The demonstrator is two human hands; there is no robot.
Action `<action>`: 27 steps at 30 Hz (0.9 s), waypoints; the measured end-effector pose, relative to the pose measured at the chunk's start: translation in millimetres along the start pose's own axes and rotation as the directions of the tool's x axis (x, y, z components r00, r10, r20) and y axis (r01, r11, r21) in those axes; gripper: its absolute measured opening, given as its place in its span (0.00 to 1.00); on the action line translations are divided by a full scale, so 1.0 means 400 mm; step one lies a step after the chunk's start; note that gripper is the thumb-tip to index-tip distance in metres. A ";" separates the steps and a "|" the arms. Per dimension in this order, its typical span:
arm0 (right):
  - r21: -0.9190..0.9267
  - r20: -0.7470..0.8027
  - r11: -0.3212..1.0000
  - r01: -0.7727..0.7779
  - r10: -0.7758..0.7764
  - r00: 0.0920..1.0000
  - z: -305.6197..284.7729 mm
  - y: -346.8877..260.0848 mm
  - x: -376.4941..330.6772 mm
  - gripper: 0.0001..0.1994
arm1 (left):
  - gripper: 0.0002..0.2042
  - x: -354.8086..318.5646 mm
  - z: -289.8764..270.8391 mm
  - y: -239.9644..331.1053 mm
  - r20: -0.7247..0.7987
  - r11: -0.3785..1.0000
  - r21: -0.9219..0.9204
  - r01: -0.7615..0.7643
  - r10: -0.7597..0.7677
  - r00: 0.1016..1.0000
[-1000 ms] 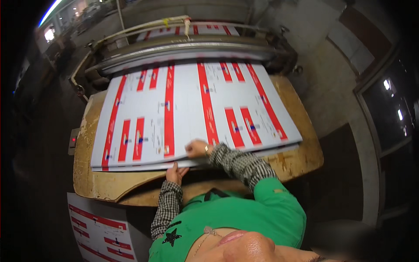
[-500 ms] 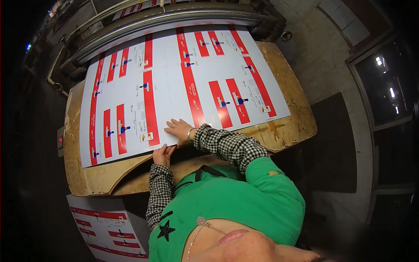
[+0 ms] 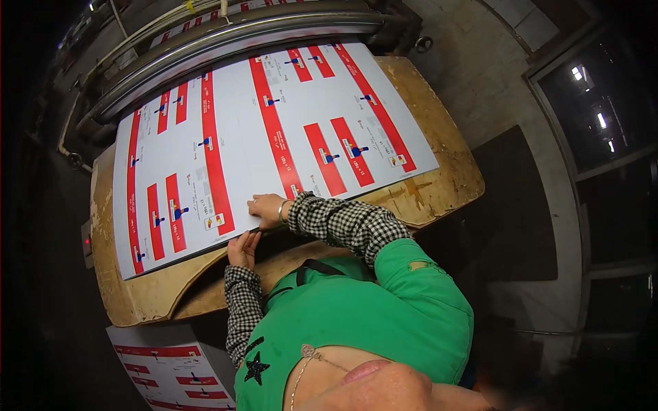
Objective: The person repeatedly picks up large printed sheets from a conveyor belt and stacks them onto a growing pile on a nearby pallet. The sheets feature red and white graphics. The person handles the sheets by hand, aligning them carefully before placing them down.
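Both hands at the near edge of the printed sheets on the table.

My right hand (image 3: pixel 269 209) lies flat on the top printed sheet (image 3: pixel 260 137), fingers loosely spread, palm down near the sheet's front edge, a bracelet at the wrist. My left hand (image 3: pixel 242 248) is just below it at the stack's edge, fingers curled, thumb and fingertips pinching the edge of the sheets from underneath. The sheets are white with red bars and small blue marks, lying as a wide stack across the worn wooden table (image 3: pixel 439 192), their far edge against the metal rollers (image 3: pixel 240 41) of a machine. A second pile of like sheets (image 3: pixel 171 370) sits lower, to my left, beside the table.
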State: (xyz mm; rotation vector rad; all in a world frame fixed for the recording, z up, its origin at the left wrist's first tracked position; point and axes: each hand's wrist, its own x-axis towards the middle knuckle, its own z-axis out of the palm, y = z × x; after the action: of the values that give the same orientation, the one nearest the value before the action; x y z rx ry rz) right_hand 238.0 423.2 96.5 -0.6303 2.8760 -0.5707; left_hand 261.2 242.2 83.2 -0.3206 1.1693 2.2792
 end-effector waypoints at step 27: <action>0.331 -0.177 0.942 0.045 0.015 0.984 -0.018 -0.052 -0.056 0.07 | 0.16 0.015 -0.055 -0.018 0.009 0.998 -0.050 0.035 -0.035 0.999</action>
State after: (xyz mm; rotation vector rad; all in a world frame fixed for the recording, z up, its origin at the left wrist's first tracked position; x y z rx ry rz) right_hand 264.4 417.6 112.6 -0.5722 2.8287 -1.1407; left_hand 259.6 230.0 62.8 -0.3471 1.0956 2.2802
